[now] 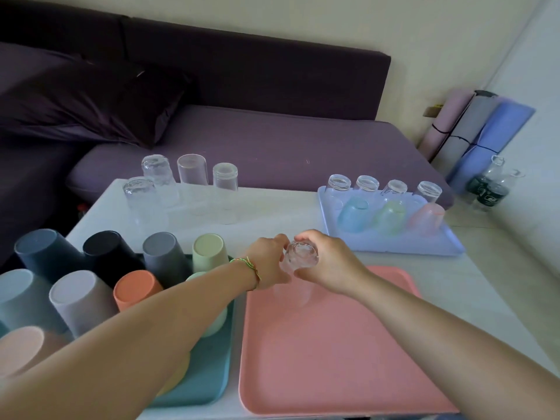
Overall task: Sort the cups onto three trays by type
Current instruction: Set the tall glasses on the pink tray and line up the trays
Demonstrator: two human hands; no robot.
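Both hands hold one clear glass over the far end of the pink tray.

Lower centre lies the pink tray (pixel 333 359); left of it the teal tray (pixel 209 377) carries upturned opaque cups (pixel 163 256). At mid-frame the left hand (pixel 269 262) and right hand (pixel 330 262) each have a curled grip round the upside-down clear glass (pixel 300 256), at the pink tray's far edge; whether it touches, I cannot tell. Beyond, four loose clear glasses (pixel 194 174) stand on the white counter (pixel 272 213), upper left of centre. At right, a blue tray (pixel 394 250) bears tinted cups (pixel 389 216) and small glasses (pixel 366 184). A purple sofa (pixel 272 147) lies behind.
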